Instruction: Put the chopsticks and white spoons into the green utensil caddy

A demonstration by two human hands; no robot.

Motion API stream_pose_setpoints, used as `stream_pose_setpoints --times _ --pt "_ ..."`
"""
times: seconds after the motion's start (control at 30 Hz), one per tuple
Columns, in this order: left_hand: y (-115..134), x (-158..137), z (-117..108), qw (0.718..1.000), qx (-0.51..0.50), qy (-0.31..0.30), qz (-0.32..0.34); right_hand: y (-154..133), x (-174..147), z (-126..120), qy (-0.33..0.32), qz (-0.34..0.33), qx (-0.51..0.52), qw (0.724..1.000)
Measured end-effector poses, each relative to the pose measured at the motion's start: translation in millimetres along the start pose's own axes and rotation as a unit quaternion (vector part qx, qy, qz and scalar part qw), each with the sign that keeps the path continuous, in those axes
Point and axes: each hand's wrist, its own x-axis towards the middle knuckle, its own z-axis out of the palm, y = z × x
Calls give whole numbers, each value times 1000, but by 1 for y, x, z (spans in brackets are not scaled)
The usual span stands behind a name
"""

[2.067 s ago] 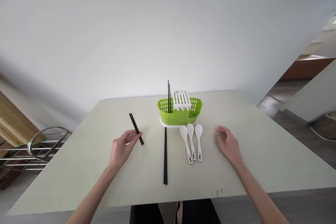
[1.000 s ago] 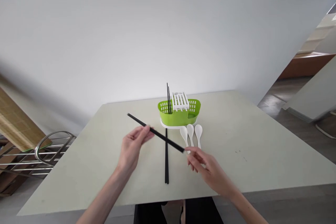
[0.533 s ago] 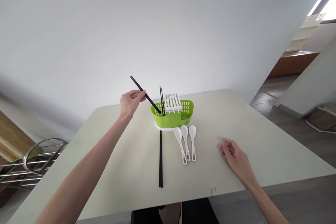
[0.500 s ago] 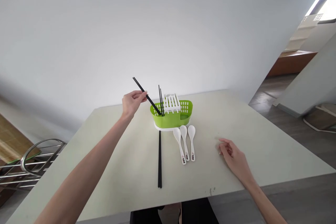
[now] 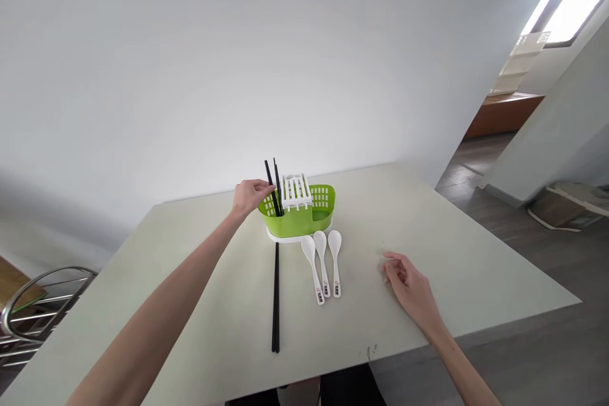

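Observation:
My left hand (image 5: 254,196) pinches a pair of black chopsticks (image 5: 269,176), whose lower ends stand in the left compartment of a green utensil holder (image 5: 297,222). Another pair of black chopsticks (image 5: 277,176) leans in that same compartment. A white slatted rack (image 5: 297,189) covers the holder's middle. In front of the holder, one more black pair of chopsticks (image 5: 276,298) lies on the table. Three white spoons (image 5: 323,266) rest to its right, bowls toward the holder. My right hand (image 5: 409,285) rests on the table right of the spoons, fingers loosely curled with nothing visible in them.
The pale table (image 5: 200,304) meets a white wall (image 5: 285,63) at its far edge. A metal rack (image 5: 40,304) stands beyond the table's left side. To the right are a wall opening and a stool-like object (image 5: 566,206) on the floor.
My left hand has brought its chopsticks from a strong slant to nearly upright in the left compartment. The view has shifted slightly; my right hand stays in place.

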Motion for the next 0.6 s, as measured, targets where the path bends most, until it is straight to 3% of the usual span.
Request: stream_pose_setpoints --times 0.6 --pt "-5 13 8 999 39 0 -2 6 1 1 -6 -4 6 1000"
